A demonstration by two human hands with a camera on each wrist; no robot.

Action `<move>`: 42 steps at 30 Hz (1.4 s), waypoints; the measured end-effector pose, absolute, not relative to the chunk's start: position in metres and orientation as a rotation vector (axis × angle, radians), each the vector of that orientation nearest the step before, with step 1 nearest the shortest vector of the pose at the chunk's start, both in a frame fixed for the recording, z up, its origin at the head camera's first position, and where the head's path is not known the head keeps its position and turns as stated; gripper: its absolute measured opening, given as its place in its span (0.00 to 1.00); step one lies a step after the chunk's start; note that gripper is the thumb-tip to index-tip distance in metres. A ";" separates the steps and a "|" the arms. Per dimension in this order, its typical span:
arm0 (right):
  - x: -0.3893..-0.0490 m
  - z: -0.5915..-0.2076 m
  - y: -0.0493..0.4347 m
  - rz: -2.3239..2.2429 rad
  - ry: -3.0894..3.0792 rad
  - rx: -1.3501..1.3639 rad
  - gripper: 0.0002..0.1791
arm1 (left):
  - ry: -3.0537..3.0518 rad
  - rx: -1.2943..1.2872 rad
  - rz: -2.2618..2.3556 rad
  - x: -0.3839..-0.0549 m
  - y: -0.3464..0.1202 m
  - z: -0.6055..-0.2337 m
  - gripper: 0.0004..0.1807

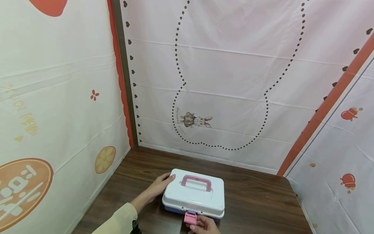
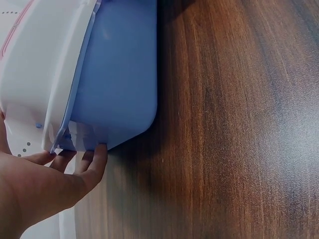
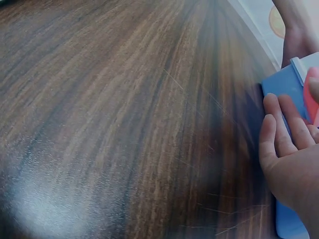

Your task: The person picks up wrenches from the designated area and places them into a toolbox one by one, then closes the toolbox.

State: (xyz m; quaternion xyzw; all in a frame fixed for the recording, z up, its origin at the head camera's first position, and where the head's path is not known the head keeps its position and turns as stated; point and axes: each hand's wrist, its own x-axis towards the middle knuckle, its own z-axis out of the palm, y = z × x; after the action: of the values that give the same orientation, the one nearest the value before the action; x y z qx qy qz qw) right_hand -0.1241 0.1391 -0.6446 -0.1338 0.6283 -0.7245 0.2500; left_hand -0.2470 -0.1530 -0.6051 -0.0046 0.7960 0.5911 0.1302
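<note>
A plastic storage box with a white lid, a blue-purple base and a pink carrying handle sits on the table, its lid down. At its left end my left hand grips the box, thumb on top of the lid and fingers against the side. In the left wrist view the fingertips touch the end of the blue base. My right hand is at the front, pinching the pink latch, which stands swung outward from the lid. The right wrist view shows the other fingers beside the blue front wall.
The dark wood-grain table meets a printed cloth wall at the back. More printed cloth rises along the left side and the right side.
</note>
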 end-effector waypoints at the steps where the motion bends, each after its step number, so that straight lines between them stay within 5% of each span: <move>1: -0.124 -0.643 0.138 -1.975 1.719 -0.343 0.23 | 2.310 -0.013 1.721 -0.247 -0.153 -0.605 0.54; 18: -0.118 -0.628 0.125 -2.028 1.693 -0.008 0.39 | 2.304 -0.020 1.725 -0.245 -0.152 -0.604 0.54; 42: -0.125 -0.615 0.127 -1.913 1.700 0.100 0.43 | 2.288 0.017 1.747 -0.249 -0.154 -0.612 0.55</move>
State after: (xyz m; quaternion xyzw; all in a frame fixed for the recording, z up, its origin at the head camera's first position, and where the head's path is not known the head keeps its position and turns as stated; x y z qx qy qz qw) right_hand -0.1249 0.1270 -0.6155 0.0373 0.6361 -0.7156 0.2861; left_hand -0.2486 -0.1535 -0.6120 0.0058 0.7879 0.6016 0.1310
